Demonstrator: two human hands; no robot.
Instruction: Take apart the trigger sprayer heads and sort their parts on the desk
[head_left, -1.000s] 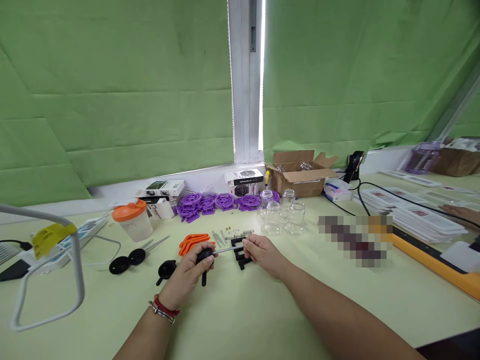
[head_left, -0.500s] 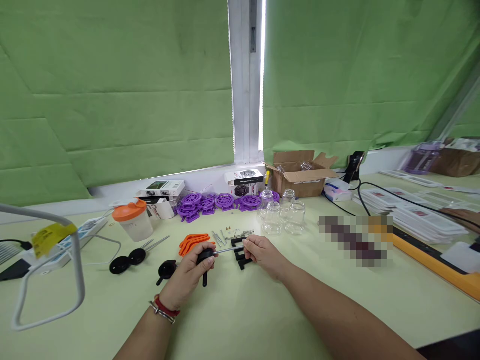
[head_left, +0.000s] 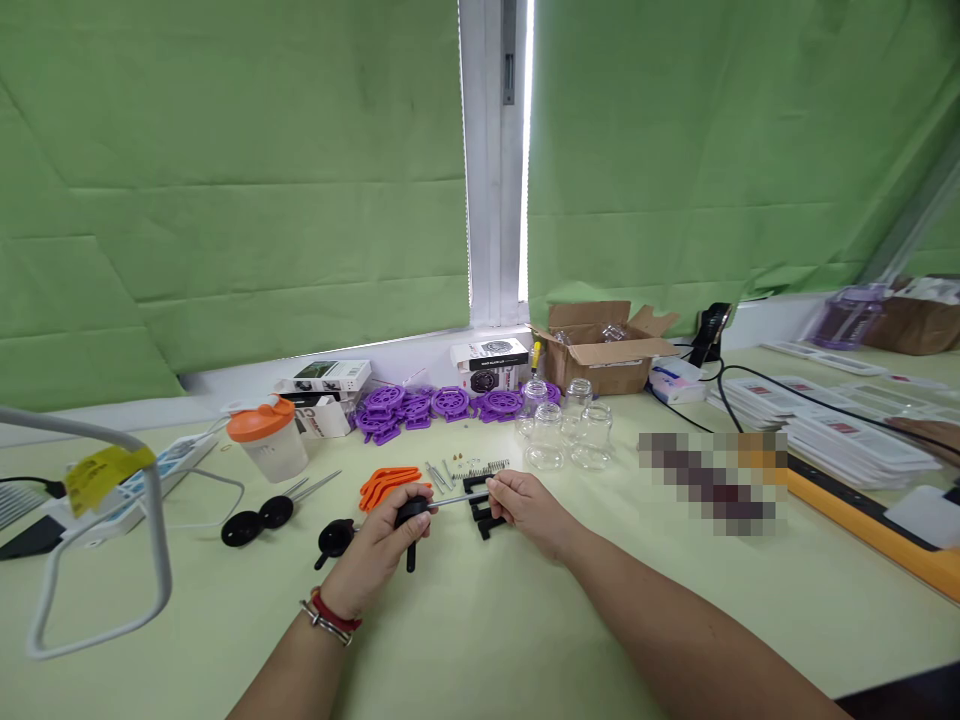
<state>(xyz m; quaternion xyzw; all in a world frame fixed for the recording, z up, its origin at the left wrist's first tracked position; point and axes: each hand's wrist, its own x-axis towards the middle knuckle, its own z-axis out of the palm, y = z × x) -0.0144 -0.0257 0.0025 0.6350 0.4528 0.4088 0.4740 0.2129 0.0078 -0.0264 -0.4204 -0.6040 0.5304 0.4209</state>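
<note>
We see left hand (head_left: pixel 373 548) closed round knob (head_left: pixel 412 511), just above surface (head_left: pixel 480 620). Right hand (head_left: pixel 529 510), at 3 o'clock, pinches rod (head_left: pixel 454 499). Rod axis runs 9-to-3, left end touching knob.

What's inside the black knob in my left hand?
A thin metal rod, held by the right hand, enters the black knob; the left hand hides how deep it goes.

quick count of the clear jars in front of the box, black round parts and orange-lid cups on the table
clear jars: 4
black round parts: 4, one in the left hand, meeting a rod held by the right hand
orange-lid cups: 1
total: 9
</note>
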